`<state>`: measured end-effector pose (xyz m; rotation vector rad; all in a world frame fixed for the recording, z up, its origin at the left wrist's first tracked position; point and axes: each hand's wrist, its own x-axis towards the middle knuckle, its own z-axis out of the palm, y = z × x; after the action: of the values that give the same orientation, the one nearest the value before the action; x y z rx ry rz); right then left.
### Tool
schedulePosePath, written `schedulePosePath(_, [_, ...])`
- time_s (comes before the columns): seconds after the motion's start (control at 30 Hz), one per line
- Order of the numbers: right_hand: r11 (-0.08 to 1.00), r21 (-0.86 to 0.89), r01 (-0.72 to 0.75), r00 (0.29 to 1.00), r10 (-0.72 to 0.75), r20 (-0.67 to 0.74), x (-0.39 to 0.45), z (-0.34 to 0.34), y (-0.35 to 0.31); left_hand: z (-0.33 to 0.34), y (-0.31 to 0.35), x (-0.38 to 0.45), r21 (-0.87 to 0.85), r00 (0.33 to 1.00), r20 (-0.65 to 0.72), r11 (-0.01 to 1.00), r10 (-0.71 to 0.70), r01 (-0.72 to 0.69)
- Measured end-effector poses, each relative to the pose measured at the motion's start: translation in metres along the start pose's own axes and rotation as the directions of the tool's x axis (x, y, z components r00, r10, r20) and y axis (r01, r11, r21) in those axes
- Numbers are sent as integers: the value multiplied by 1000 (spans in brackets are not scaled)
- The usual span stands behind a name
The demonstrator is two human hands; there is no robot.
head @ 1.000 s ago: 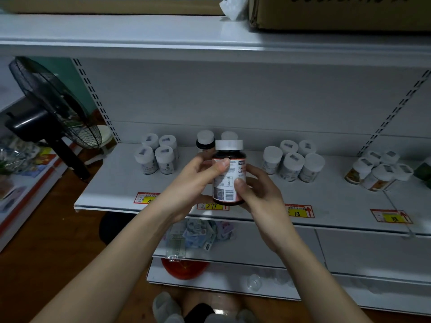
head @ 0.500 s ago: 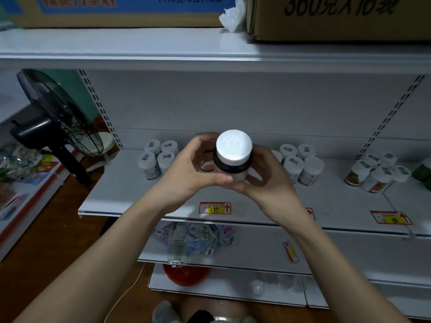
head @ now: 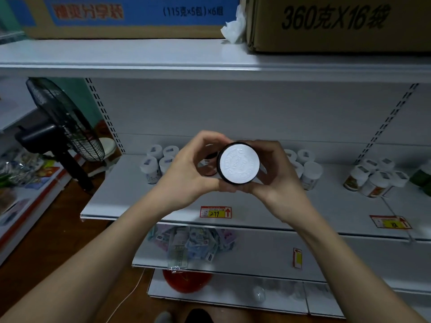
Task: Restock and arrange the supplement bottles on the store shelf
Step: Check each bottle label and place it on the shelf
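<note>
Both hands hold 1 dark supplement bottle point(head: 239, 166) in the air in front of the middle shelf point(head: 121, 197), tipped so that its white embossed cap point(head: 240, 164) faces the camera and hides most of the body. The left hand point(head: 186, 173) grips it from the left, fingers curled over the far side and thumb beneath. The right hand point(head: 277, 176) grips it from the right, fingers wrapped behind and thumb meeting the left thumb under the cap.

On the shelf behind the hands, another dark bottle point(head: 208, 162) stands partly hidden by the left hand. To the left stands a cluster of 4 white-capped bottles point(head: 158, 160). Just right of the right hand are more white-capped bottles point(head: 307, 169), partly covered, and far to the right a further group with orange labels point(head: 375, 179), some tilted.

A yellow and red price tag reading 299 point(head: 215, 212) sits on the shelf's near edge below the held bottle; another tag point(head: 390, 222) is at the right.

The top shelf carries a blue-printed carton point(head: 130, 15) and a brown carton marked 360 point(head: 338, 22), with crumpled white material point(head: 233, 29) between them. A black standing fan point(head: 60, 127) is at the left. The lower shelf holds a pile of small packets point(head: 193, 243).
</note>
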<state>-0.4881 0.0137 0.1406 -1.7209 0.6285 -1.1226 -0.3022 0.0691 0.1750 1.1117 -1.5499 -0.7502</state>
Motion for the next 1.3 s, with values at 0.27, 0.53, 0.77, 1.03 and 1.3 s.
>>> schedulePosePath(0.27, [995, -33, -95, 995, 96, 20, 6, 10, 2, -14, -10, 2, -32, 997, 19, 996, -80, 80])
schedulePosePath(0.53, [950, -73, -304, 948, 309, 72, 22, 19, -4, -27, -29, 16, -118, 943, 13, 936, -332, 331])
schedulePosePath(0.77, [858, 14, -514, 858, 513, 30, 39, 33, -1, -37, -35, 31, -80, 830, 26, 827, -557, 557])
schedulePosePath(1.03, [753, 1, -657, 753, 657, -29, 58, 44, -9, -39, -37, 43, -35, 722, 75, 722, -688, 691])
schedulePosePath(1.3, [748, -36, -662, 749, 662, -16, 56, 43, -9, -39, -42, 41, -13, 721, 101, 723, -686, 690])
